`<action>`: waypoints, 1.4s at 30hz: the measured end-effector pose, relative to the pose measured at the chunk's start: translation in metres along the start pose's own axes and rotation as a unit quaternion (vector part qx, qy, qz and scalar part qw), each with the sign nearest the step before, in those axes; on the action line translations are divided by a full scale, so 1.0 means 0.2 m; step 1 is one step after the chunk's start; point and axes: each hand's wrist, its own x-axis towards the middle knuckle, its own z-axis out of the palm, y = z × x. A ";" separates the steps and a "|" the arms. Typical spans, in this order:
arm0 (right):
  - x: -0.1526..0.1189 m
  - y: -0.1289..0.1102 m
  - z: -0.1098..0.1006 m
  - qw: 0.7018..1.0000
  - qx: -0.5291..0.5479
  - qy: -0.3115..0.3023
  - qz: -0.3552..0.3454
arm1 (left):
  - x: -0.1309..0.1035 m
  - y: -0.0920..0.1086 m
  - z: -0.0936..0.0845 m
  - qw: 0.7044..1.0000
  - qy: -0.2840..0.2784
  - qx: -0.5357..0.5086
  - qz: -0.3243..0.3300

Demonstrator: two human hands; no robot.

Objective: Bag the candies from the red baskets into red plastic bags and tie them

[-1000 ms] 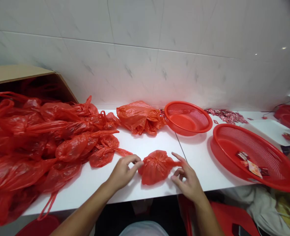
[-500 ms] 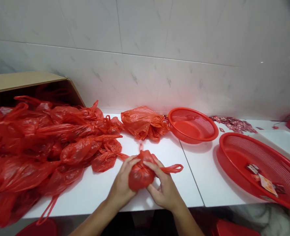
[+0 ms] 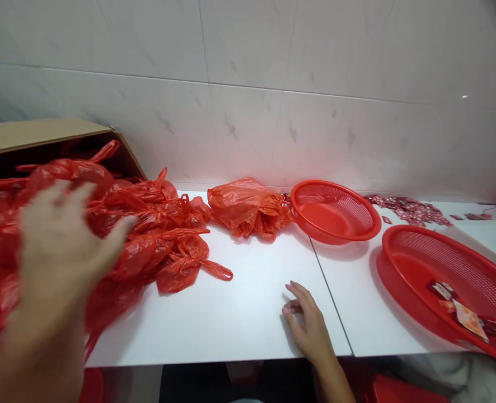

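Note:
My left hand, blurred by motion, is over the heap of knotted red plastic bags at the left, its fingers spread and nothing held in it. Just beyond its fingertips a tied red bag lies on top of the heap, in front of the cardboard box. My right hand rests near the front edge of the white table, fingers loosely curled and apart, with nothing between them. A crumpled bunch of red bags lies by the wall.
An open cardboard box stands at the back left. A round red basket is right of centre. A larger red basket holds a few small packets. Behind lie several small red packets and a white tray.
The tied red bag that both hands held at the centre is gone from there. My left hand has swung left over the heap and let go. My right hand has moved slightly right and is free.

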 end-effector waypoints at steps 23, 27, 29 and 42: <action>0.03 0.02 -0.01 1.000 0.025 -0.008 -0.002 | -0.04 0.50 1.56 0.935 -0.303 0.061 0.173; 0.11 0.01 -0.08 0.993 0.041 -0.090 0.056 | -0.18 0.49 1.40 0.944 -0.280 0.015 0.175; 0.21 0.00 -0.12 0.989 0.041 -0.103 0.102 | -0.30 0.50 1.32 0.949 -0.255 -0.045 0.182; 0.92 -0.03 0.10 0.988 -0.017 -0.154 0.014 | -0.60 0.27 1.00 0.946 -0.160 -0.149 0.241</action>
